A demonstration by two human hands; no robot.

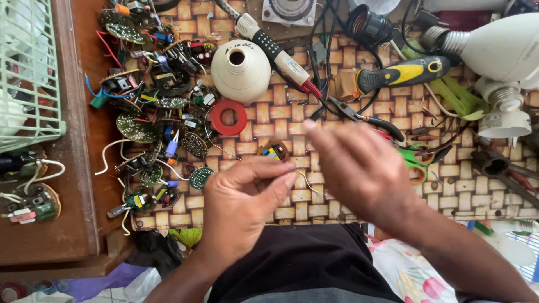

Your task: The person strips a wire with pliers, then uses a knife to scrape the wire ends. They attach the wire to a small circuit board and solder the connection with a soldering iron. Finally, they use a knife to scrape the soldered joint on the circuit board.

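Observation:
My left hand [244, 196] is at the middle of a woven bamboo mat [466, 196], thumb and fingers pinched on a thin wire [307, 182] that trails to the right. Just above its fingertips lies a small round circuit board [274, 150] with coloured parts. My right hand [359, 168] hovers blurred to the right of it, fingers loosely spread, holding nothing I can see. A soldering iron [278, 51] and a cream bulb shell [241, 70] lie farther back.
A heap of round circuit boards and wires [151, 112] covers the mat's left side, with a red ring [228, 118] beside it. Pliers [365, 116], a yellow-black handled tool [401, 73], green scissors [415, 163] and white bulbs [499, 50] lie right. A green wire basket [25, 73] stands far left.

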